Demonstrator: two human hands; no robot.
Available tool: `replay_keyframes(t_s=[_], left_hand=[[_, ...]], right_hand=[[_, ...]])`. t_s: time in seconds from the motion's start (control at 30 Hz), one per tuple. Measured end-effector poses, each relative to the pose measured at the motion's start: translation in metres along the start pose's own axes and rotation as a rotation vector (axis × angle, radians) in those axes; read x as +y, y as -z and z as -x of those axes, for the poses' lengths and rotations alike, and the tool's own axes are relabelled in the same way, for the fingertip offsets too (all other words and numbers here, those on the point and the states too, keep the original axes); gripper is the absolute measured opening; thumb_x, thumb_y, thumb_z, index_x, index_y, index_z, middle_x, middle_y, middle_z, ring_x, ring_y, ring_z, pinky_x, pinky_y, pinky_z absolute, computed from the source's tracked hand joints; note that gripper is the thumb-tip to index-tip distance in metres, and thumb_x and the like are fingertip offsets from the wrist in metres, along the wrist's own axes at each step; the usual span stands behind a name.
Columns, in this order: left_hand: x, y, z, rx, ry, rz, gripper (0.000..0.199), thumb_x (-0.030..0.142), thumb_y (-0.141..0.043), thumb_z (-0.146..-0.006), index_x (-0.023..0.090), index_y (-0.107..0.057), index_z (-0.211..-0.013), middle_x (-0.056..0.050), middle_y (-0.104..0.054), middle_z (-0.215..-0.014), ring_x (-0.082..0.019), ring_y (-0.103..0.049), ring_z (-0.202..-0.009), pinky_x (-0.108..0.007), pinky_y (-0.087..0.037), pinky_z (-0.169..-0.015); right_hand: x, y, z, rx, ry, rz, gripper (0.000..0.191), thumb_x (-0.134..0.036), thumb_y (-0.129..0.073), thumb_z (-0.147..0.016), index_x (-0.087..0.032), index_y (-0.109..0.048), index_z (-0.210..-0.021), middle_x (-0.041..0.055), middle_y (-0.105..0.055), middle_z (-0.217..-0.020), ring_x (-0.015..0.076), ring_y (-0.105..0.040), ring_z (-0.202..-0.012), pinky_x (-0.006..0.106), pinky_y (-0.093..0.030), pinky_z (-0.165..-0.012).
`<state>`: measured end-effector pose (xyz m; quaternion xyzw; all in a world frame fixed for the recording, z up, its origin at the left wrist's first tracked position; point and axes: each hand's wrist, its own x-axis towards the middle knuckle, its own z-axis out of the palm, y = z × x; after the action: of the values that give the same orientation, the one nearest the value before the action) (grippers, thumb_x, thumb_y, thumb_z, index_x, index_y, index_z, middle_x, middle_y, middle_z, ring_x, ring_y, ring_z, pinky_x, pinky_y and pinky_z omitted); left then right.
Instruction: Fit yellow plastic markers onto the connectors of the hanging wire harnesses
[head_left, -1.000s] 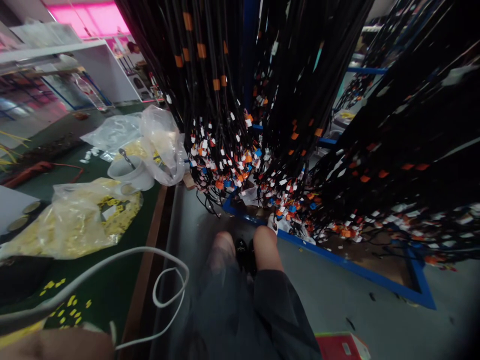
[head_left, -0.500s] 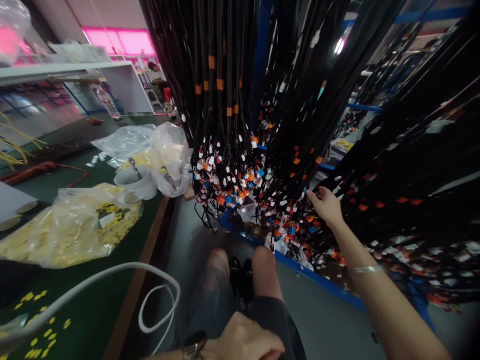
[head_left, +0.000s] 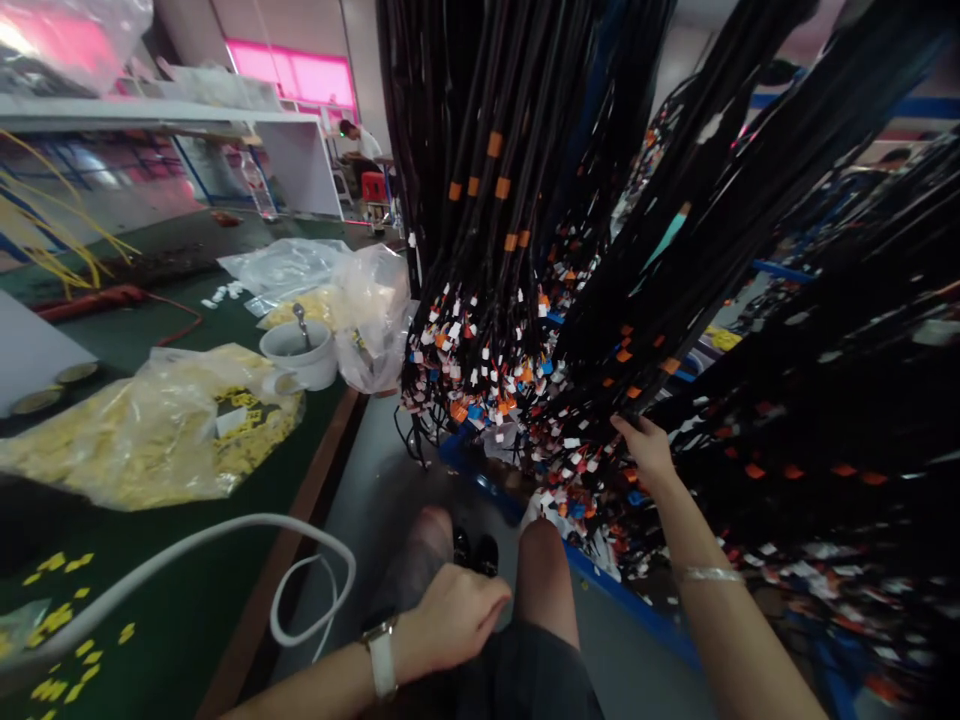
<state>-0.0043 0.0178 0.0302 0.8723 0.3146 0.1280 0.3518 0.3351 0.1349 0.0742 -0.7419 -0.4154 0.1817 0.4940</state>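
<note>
My right hand (head_left: 646, 452) is closed around dark cables at the lower part of a hanging black bundle (head_left: 675, 260), beside many small white, orange and blue connectors (head_left: 577, 480). My left hand (head_left: 455, 612), with a white-strapped watch on its wrist, is curled above my lap; whether anything is in its fingers is hidden. Another black cable bundle (head_left: 480, 130) with orange tags hangs straight ahead, its connector ends (head_left: 480, 360) bunched at the bottom.
On the left, a green-topped table (head_left: 172, 590) bears a bag of yellow parts (head_left: 142, 430), a white cup (head_left: 311, 362), plastic bags (head_left: 375, 320) and a white cable (head_left: 187, 555). A blue rack bar (head_left: 637, 605) runs low. A person (head_left: 364, 143) sits far back.
My left hand has risen from the bottom edge, and its watch now shows. My right hand has moved slightly down beside the bundle, which leans more. The view has shifted left.
</note>
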Motion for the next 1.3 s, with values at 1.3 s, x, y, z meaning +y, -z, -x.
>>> replay_keyframes(t_s=[1.3], left_hand=[[-0.052,0.033,-0.034,0.462,0.756,1.202,0.050,0.060,-0.056,-0.068,0.014,-0.059,-0.088,0.011,-0.023,-0.048,-0.003,-0.016,-0.038,-0.018,-0.008,-0.040]], right_hand=[[-0.060,-0.044,0.157,-0.801,-0.576,-1.032,0.054,-0.070,-0.058,-0.059,-0.027,-0.065,-0.091,0.0048,-0.064,-0.062,0.0317,-0.063,-0.084,0.048,-0.048,-0.077]])
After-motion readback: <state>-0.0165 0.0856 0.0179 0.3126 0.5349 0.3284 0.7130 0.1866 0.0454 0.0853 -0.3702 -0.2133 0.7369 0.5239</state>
